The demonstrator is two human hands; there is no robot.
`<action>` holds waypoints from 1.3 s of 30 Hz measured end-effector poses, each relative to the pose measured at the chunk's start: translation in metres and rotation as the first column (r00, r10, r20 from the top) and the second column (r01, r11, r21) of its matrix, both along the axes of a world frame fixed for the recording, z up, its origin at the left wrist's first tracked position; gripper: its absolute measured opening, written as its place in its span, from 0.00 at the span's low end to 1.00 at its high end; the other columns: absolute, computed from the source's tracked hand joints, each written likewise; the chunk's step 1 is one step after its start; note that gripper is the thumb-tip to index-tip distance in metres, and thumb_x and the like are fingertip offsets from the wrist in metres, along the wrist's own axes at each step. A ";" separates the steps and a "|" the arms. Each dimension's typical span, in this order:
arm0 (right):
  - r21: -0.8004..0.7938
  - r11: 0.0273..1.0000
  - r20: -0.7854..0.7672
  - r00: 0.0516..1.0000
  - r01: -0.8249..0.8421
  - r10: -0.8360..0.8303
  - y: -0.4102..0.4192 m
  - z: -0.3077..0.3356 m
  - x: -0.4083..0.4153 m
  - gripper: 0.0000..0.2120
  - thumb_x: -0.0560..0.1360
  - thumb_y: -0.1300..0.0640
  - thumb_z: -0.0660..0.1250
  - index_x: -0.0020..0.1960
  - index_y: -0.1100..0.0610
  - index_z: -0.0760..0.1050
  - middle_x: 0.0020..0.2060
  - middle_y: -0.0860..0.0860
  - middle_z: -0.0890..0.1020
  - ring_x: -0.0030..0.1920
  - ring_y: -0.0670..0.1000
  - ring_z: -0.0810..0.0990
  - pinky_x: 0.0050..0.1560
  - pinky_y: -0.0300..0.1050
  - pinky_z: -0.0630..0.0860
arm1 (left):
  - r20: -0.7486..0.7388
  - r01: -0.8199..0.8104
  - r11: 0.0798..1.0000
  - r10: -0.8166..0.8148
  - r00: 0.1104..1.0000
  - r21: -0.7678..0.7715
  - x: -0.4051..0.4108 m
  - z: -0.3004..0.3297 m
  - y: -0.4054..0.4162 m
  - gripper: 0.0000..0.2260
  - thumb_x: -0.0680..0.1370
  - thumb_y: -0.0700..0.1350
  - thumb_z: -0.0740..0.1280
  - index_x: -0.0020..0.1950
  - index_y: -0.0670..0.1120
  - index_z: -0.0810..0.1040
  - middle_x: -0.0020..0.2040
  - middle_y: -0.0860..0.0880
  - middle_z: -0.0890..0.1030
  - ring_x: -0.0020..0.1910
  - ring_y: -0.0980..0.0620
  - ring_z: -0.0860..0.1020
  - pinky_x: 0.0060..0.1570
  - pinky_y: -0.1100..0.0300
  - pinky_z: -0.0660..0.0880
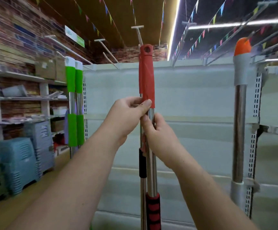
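Two upright metal mop poles stand close together before me. The front pole (151,163) has a red top grip (147,75) and a red-and-black lower grip (153,211). The second pole (143,196) stands just behind and to the left, with a black sleeve (142,165). My left hand (128,117) pinches the lower end of the red top grip with its thumb. Just below, my right hand (160,135) curls around the shiny shaft.
A white shelving back panel (193,97) faces me. Two green-grip poles (74,100) stand at the left, and a grey pole with an orange cap (239,113) at the right. Stacked blue plastic stools (25,161) and loaded shelves (18,97) fill the left side.
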State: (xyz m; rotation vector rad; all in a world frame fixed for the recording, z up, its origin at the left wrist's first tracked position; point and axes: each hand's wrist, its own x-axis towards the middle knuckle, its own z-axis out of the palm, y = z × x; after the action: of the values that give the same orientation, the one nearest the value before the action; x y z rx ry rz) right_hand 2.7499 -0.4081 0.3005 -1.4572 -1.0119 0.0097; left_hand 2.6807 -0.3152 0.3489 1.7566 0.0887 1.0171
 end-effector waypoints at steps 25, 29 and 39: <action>-0.032 0.993 0.007 0.994 0.111 -0.111 0.094 0.066 0.037 0.18 0.80 0.37 0.56 0.51 0.52 0.68 0.39 0.55 0.77 0.26 0.50 0.80 0.38 0.64 0.84 | 0.030 0.042 0.999 -0.041 0.999 -0.027 0.047 0.059 0.077 0.06 0.83 0.45 0.66 0.51 0.48 0.82 0.41 0.52 0.84 0.34 0.62 0.81 0.28 0.71 0.74; -0.046 0.989 0.009 0.990 0.139 -0.139 0.098 0.058 0.044 0.20 0.81 0.37 0.56 0.51 0.54 0.68 0.38 0.55 0.78 0.25 0.49 0.80 0.38 0.64 0.84 | 0.019 0.024 1.000 -0.024 1.000 -0.003 0.053 0.053 0.085 0.06 0.82 0.44 0.68 0.48 0.47 0.84 0.39 0.52 0.83 0.32 0.63 0.81 0.30 0.71 0.74; 0.035 0.990 0.077 0.987 0.139 -0.141 0.091 0.049 0.049 0.21 0.82 0.40 0.57 0.52 0.59 0.68 0.37 0.58 0.77 0.28 0.53 0.80 0.33 0.60 0.82 | 0.135 0.069 0.997 -0.074 0.988 0.038 0.054 0.043 0.090 0.07 0.79 0.45 0.72 0.41 0.52 0.84 0.36 0.52 0.84 0.33 0.61 0.82 0.36 0.67 0.79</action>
State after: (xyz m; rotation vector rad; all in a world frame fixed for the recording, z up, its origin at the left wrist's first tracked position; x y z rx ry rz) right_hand 2.7990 -0.3170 0.3497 -1.5087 -0.9677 -0.1656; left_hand 2.7347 -0.2252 0.3922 1.7028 -0.0779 1.0886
